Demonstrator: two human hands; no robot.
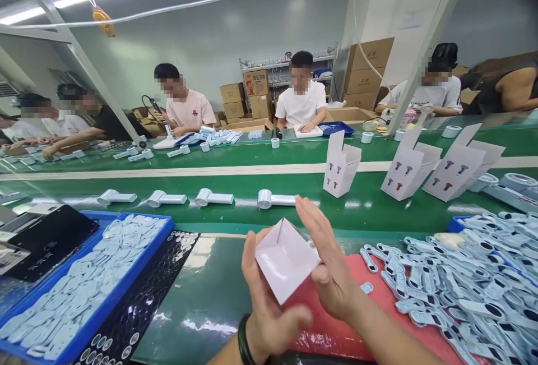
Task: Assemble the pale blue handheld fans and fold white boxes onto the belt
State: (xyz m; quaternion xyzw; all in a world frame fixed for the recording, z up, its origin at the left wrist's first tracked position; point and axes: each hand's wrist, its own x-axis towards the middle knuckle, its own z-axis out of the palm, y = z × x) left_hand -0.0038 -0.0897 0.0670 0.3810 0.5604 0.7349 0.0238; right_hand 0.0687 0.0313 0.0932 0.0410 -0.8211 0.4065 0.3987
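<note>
We see the left hand (271, 317) cupped round a small white box (286, 264), its fingers holding the far left side while its thumb stands away from the near side. The right hand (336, 275) is at the box's right corner, thumb against it and fingers stretched out straight rather than wrapped round; we cannot tell how firmly it presses. The box is above the near edge of the green belt (370, 219), one square end towards us. Beyond it we see a row of four pale blue handled parts (214, 197), and three printed cartons (340, 171) stand upright with raised flaps, farther right. On our near right, light blue pieces (474, 286) are heaped partly over a red mat (332, 334); on our left, a blue tray (170, 225) holds many similar pieces.
</note>
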